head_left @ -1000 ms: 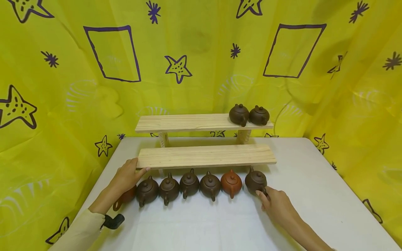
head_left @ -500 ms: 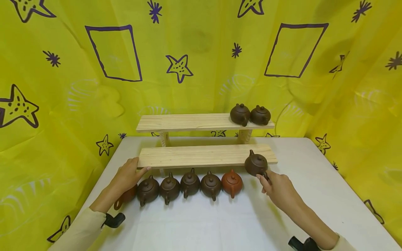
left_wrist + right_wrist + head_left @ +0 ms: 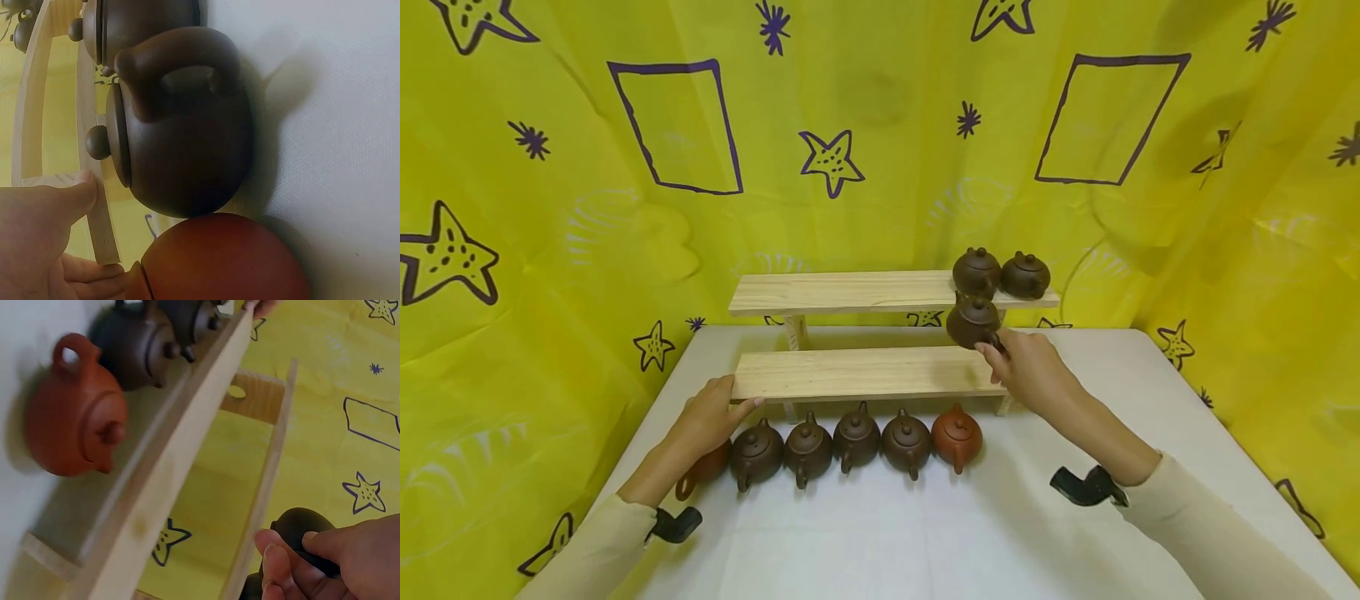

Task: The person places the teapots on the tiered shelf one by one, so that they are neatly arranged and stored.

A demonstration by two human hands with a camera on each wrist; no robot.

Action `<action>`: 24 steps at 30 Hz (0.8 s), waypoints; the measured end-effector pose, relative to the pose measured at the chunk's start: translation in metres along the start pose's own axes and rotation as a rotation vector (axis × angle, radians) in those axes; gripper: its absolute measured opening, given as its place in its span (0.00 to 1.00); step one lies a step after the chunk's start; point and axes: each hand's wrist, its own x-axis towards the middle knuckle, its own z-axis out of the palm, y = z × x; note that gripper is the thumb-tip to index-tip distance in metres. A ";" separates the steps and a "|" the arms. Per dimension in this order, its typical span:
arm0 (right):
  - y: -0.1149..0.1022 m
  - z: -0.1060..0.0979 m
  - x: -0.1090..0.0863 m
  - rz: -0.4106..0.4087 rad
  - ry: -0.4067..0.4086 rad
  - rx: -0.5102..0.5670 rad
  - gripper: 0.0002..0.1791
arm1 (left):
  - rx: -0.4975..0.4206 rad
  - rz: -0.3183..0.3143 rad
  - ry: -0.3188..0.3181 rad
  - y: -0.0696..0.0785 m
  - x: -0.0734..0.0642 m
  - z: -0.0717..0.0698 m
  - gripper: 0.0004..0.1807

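My right hand (image 3: pixel 1041 375) pinches the handle of a dark brown teapot (image 3: pixel 972 323), raised in front of the upper shelf board (image 3: pixel 842 292). In the head view it overlaps one of two similar teapots (image 3: pixel 976 268) at that board's right end. The right wrist view shows thumb and fingers around the held teapot (image 3: pixel 303 520), partly hidden by them. My left hand (image 3: pixel 703 421) grips the left end of the lower shelf board (image 3: pixel 865 375), thumb at its front edge. Beneath that hand, a reddish-brown teapot (image 3: pixel 711 468) is partly covered.
Along the front of the stand, several dark teapots (image 3: pixel 756 454) line up on the white table (image 3: pixel 865 542), with an orange-red teapot (image 3: pixel 957 437) at the right end. A yellow patterned curtain (image 3: pixel 887 225) surrounds the table on the back and sides.
My right hand has lifted the dark teapot off the table, up past the lower board and slightly left, toward the upper board. The left hand stays on the board's end.
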 end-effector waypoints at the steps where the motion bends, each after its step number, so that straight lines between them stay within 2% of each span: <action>1: -0.002 -0.002 0.007 0.000 -0.010 0.001 0.18 | -0.001 0.002 0.001 0.000 0.000 0.000 0.43; 7: -0.014 -0.007 0.046 -0.011 -0.021 0.015 0.20 | -0.007 0.005 0.003 -0.002 0.001 0.001 0.43; 12: -0.021 -0.003 0.071 0.001 -0.018 0.030 0.20 | -0.002 -0.001 0.004 -0.002 0.001 0.000 0.43; 17: -0.023 0.005 0.087 0.025 -0.004 0.006 0.19 | -0.013 -0.004 0.004 -0.003 0.002 0.001 0.43; 24: -0.022 0.014 0.100 0.068 -0.008 0.000 0.20 | -0.010 0.002 0.008 -0.004 0.002 0.002 0.43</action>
